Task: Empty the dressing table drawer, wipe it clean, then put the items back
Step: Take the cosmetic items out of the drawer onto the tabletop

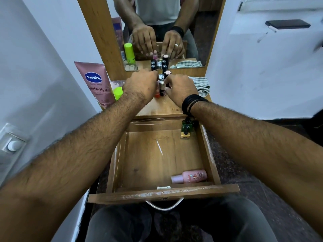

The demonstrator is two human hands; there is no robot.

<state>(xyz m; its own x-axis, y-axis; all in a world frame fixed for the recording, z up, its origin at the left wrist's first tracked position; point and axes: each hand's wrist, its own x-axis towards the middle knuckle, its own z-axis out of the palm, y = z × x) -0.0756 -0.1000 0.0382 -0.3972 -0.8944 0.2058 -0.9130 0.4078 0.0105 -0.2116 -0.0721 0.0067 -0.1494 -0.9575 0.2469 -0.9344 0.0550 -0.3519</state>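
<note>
Small bottles (161,84) on tabletop (162,106) are gripped from both sides by left hand (139,86) and right hand (180,88). Drawer (208,154) pulled out; pink bottle (189,176) against front-right edge, floor mostly bare.

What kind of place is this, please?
Probably a bedroom or dressing corner at home. A small wooden dressing table stands under a mirror, lipsticks and a Vaseline tube stand on top, and its drawer is pulled open.

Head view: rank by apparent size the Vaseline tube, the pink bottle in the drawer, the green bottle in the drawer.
1. Vaseline tube, clearly largest.
2. Pink bottle.
3. Green bottle, partly hidden by the right wrist; it lies farther away, so ranks 2 and 3 are unsure.
</note>
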